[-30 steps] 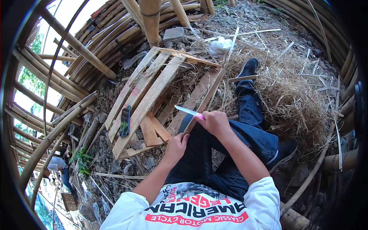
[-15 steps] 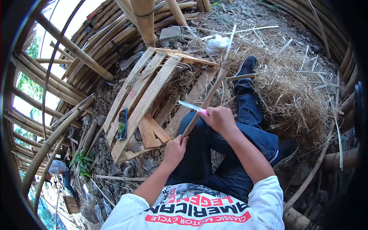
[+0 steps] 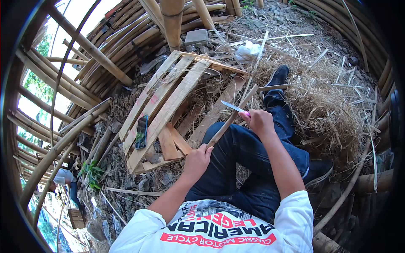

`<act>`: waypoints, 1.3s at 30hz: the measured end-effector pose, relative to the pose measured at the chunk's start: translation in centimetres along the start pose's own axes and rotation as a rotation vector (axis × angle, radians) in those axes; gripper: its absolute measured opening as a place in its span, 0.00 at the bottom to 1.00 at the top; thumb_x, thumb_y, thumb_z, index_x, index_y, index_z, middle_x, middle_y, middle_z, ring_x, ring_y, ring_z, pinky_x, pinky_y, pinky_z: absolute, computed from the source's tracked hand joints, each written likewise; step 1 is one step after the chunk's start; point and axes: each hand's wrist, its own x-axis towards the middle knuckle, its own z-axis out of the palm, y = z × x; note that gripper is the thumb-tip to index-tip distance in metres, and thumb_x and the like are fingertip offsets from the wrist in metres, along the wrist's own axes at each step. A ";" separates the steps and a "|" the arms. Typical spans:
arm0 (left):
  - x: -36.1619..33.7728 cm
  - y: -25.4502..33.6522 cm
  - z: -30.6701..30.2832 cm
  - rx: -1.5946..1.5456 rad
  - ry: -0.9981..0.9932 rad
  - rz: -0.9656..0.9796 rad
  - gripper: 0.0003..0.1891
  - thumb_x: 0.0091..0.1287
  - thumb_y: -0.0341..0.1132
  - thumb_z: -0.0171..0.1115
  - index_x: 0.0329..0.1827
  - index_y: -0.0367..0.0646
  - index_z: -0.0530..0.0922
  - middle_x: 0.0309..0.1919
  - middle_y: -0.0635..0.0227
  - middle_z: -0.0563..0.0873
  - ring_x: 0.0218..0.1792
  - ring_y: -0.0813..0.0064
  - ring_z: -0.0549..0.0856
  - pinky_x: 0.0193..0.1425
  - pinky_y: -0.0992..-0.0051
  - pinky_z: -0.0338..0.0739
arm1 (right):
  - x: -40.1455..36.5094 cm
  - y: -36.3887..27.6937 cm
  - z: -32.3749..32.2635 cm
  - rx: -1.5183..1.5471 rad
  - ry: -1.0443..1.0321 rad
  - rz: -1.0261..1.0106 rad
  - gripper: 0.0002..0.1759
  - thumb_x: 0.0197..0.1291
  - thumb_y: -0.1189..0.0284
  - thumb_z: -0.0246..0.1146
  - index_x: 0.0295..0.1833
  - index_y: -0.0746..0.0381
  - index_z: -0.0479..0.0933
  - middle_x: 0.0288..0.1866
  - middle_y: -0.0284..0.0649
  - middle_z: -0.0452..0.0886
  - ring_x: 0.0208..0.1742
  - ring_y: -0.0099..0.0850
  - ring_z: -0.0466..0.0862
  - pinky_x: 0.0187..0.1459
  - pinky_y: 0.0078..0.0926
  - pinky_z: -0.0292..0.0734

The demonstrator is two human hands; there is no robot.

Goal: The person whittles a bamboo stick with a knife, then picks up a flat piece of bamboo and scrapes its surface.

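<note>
My left hand (image 3: 197, 162) is closed around the lower end of a bamboo strip (image 3: 226, 126), which slants up and to the right across my raised knee. In my right hand (image 3: 259, 121) is a knife (image 3: 231, 106) with a pink handle, its fingers wrapped round the grip. The pale blade points up and left and lies across the strip, near its upper part. Whether the edge bites into the strip cannot be made out.
A slatted wooden pallet (image 3: 168, 110) lies left of my knee, with a phone (image 3: 141, 131) on it. Curly shavings (image 3: 325, 114) heap up at the right. A white plastic bag (image 3: 247, 51) sits beyond. Bamboo poles (image 3: 172, 25) stand around. Another person (image 3: 65, 179) is at the far left.
My right hand has moved with the knife up and to the right along the strip. The strip's upper end has shifted right, and the whole view has shifted slightly.
</note>
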 end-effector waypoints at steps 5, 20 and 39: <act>-0.2 0.0 0.3 -0.064 0.009 0.001 0.18 0.73 0.44 0.54 0.32 0.37 0.75 0.22 0.43 0.78 0.30 0.39 0.80 0.30 0.50 0.71 | 0.6 -0.9 0.0 -0.013 -0.025 0.049 0.31 0.64 0.41 0.54 0.29 0.58 0.83 0.23 0.48 0.83 0.29 0.45 0.86 0.33 0.43 0.81; 0.5 -1.6 -0.2 -0.263 -0.129 -0.078 0.19 0.70 0.44 0.58 0.28 0.36 0.76 0.17 0.52 0.77 0.22 0.56 0.82 0.28 0.63 0.72 | -0.1 -2.2 -2.8 0.176 0.013 0.018 0.29 0.65 0.45 0.56 0.29 0.60 0.83 0.22 0.49 0.82 0.28 0.49 0.85 0.32 0.47 0.79; -0.1 -1.2 1.6 -0.159 -0.015 -0.011 0.15 0.73 0.40 0.55 0.35 0.35 0.72 0.24 0.42 0.79 0.32 0.38 0.80 0.33 0.53 0.71 | -1.4 -4.9 0.2 0.214 -0.085 -0.123 0.29 0.64 0.45 0.57 0.27 0.59 0.82 0.20 0.48 0.81 0.24 0.47 0.84 0.30 0.45 0.80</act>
